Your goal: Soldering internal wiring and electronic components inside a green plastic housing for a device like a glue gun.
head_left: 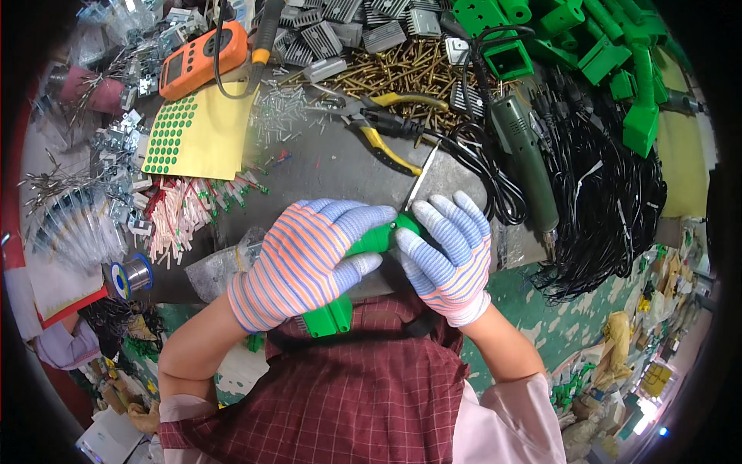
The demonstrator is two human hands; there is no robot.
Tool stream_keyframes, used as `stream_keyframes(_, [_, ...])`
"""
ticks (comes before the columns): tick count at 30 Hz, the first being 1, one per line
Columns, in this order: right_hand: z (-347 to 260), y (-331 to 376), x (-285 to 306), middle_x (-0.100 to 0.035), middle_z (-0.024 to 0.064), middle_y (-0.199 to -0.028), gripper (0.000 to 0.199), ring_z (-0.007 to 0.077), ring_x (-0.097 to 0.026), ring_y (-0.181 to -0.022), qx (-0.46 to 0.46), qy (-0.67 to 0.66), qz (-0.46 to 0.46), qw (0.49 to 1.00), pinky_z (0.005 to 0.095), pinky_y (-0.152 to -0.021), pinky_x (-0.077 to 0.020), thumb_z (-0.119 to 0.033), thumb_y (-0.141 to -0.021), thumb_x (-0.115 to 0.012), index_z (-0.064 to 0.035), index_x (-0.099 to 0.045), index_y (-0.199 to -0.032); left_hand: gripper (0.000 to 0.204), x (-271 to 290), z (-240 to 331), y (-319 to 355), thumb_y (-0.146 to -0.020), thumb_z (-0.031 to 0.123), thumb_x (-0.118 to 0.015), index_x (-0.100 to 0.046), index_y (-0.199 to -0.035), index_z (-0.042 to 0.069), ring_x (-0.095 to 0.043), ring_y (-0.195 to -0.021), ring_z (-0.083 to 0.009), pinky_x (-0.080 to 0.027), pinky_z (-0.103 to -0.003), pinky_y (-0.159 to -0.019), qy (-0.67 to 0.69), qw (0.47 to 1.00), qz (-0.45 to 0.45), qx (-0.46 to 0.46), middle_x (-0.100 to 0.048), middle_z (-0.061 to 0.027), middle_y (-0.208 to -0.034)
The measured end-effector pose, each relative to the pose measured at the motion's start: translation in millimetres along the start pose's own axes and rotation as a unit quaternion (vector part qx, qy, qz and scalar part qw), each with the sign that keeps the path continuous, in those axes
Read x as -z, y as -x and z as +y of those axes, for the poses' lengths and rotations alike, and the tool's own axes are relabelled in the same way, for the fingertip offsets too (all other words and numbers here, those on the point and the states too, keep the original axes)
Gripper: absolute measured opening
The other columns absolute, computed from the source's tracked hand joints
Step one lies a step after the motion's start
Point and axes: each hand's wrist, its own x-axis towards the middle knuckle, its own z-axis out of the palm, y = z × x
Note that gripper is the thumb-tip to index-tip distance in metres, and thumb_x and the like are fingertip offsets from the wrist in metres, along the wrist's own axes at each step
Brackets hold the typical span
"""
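In my left hand (305,255), gloved in striped knit, is a green plastic piece (371,241), wrapped by the fingers and thumb. My right hand (452,255), in a matching glove, pinches the right end of that piece between thumb and forefinger; its other fingers stretch forward. A thin pale metal rod (422,176) sticks out past the green end, pointing away from me; whether it is joined to the piece cannot be made out. Yellow-handled pliers (379,147) lie beyond my hands. Another green plastic part (328,317) shows below my left wrist.
An olive electric screwdriver (522,158) and bundled black cables (599,185) lie to the right. Brass screws (402,73), heatsinks (321,39) and green housings (603,54) fill the back. Leftward are an orange meter (202,60), a sticker sheet (197,131) and a solder spool (132,276).
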Motion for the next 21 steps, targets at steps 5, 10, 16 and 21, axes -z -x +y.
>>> stream_keyframes(5, [1,0,10,-0.067,0.0085,-0.115,0.031,0.0296,-0.063,-0.107,0.048,0.014,-0.043,0.998,0.0492,-0.100,-0.0448,-0.020,-0.070,-0.075,-0.0207,-0.072,-0.101,0.030,20,-10,-33,-0.090,0.017,-0.067,-0.066,-0.118,0.004,-0.068,-0.093,-0.0238,-0.053,-0.035,-0.082,0.028,0.996,0.071,0.055,-0.069,-0.0135,-0.105])
stream_keyframes(10, [15,-19,24,-0.066,0.0116,-0.111,0.034,0.0334,-0.062,-0.104,0.000,-0.058,0.010,0.998,0.0482,-0.097,-0.0467,-0.019,-0.072,-0.076,-0.0090,-0.071,-0.104,0.026,20,-39,-120,-0.086,0.028,-0.069,-0.070,-0.102,0.008,-0.065,-0.088,-0.0328,-0.051,-0.044,-0.080,-0.219,0.950,0.223,0.013,-0.068,-0.0138,-0.097])
stream_keyframes(16, [44,-55,32,-0.068,0.0107,-0.098,0.024,0.0293,-0.064,-0.092,-0.008,-0.055,0.029,0.998,0.0390,-0.082,-0.0512,-0.007,-0.077,-0.073,-0.0041,-0.070,-0.101,0.024,27,-50,-149,-0.081,0.033,-0.070,-0.067,-0.084,0.009,-0.065,-0.087,-0.0326,-0.051,-0.044,-0.078,-0.385,0.919,0.068,0.042,-0.066,-0.0130,-0.087])
stream_keyframes(21, [75,-120,17,-0.066,0.0074,-0.094,0.020,0.0285,-0.062,-0.090,0.013,0.105,0.018,0.994,0.0401,-0.078,-0.0500,-0.009,-0.078,-0.070,-0.0140,-0.072,-0.098,0.013,32,-47,-121,-0.091,0.020,-0.067,-0.065,-0.095,0.007,-0.064,-0.079,-0.0257,-0.050,-0.035,-0.073,-0.126,0.927,0.350,-0.057,-0.067,-0.0110,-0.088])
